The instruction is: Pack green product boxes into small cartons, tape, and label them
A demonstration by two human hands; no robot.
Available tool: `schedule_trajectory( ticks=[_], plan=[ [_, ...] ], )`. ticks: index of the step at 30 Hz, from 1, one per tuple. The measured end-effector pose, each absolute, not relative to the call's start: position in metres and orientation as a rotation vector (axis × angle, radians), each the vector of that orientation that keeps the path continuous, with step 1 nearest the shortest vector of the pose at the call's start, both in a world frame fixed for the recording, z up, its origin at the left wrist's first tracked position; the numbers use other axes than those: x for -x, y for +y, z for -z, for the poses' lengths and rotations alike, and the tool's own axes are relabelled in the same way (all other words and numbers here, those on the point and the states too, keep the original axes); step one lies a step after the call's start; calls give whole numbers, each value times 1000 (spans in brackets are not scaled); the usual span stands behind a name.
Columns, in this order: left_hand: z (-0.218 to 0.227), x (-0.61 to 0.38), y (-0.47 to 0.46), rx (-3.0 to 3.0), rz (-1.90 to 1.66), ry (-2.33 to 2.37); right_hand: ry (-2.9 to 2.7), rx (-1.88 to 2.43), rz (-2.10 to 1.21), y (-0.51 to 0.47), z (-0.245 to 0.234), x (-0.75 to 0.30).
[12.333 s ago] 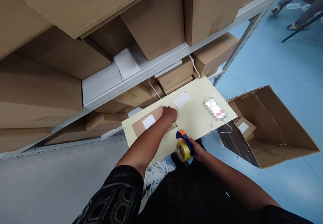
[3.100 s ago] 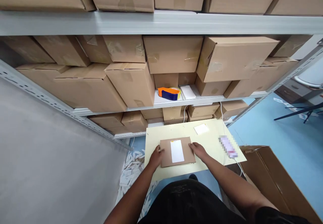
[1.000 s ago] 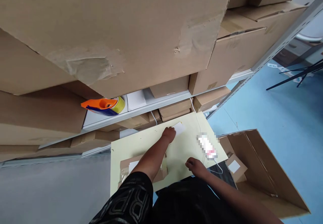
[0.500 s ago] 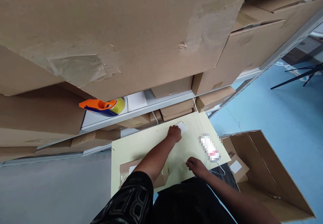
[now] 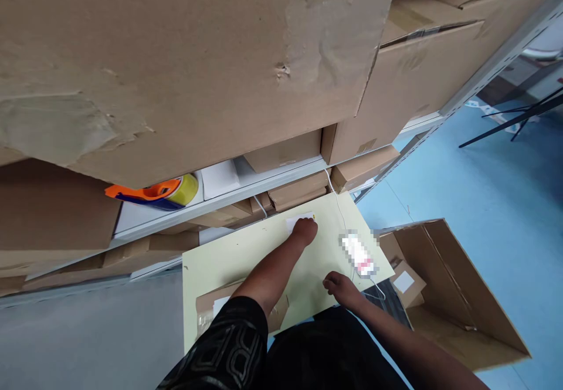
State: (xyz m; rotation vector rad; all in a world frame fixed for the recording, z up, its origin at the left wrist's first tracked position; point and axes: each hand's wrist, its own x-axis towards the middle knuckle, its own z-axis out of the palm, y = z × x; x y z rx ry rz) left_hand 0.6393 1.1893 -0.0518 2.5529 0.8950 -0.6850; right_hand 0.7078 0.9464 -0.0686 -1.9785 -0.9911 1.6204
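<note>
A: Any change?
B: Yes, just moves left hand (image 5: 304,231) over white slip (image 5: 291,223) toward yellow-marked end; curled, can't tell if pinching.
A: And right hand (image 5: 338,288)?
B: Near front edge of table (image 5: 240,261), loosely curled; can't tell if holding anything.
A: Slip location?
B: On table, toward back edge, partly under left hand.
A: Meaning?
B: Likely busy with slip for now, rather than flat box (image 5: 278,314) below left forearm.

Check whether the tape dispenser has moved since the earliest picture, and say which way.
Yes. The tape dispenser went from the right hand, by the near edge of the board, up and back onto the shelf.
</note>
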Motion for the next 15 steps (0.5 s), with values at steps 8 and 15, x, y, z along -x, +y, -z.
schedule_trajectory(
  ticks=[8, 15],
  plan=[
    [39, -619, 1191, -2496, 651, 988, -988, 1951, -1637, 956, 65, -706],
    [15, -600, 1194, -2379, 472, 1310, -1081, 1975, -1574, 970, 51, -706]
  ],
)
